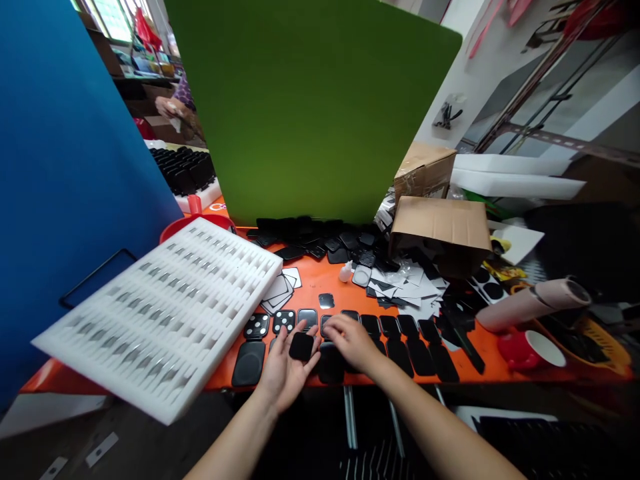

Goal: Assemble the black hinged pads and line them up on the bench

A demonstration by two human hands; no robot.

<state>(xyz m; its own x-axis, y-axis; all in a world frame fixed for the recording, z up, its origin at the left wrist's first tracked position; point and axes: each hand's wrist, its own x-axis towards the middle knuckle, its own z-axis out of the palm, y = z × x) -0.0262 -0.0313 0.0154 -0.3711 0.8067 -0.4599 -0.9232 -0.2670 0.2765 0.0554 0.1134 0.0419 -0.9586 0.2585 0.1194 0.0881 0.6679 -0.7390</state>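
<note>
My left hand is turned palm up, and a black rounded-square piece lies on its fingers, held by the thumb side. My right hand is beside it with its fingers bent down over the row of black cases; its fingertips are close together, and what they grip, if anything, is hidden. Two rows of black rounded-square cases lie along the table's front edge. Two dark squares with white dots are left of my hands. A small shiny plate lies beyond them.
A white foam tray with slotted thin pieces stands tilted at left. Beyond are a small white bottle, black pieces, paper sheets and a cardboard box. A red mug is at right. Another person's hand shows behind the green panel.
</note>
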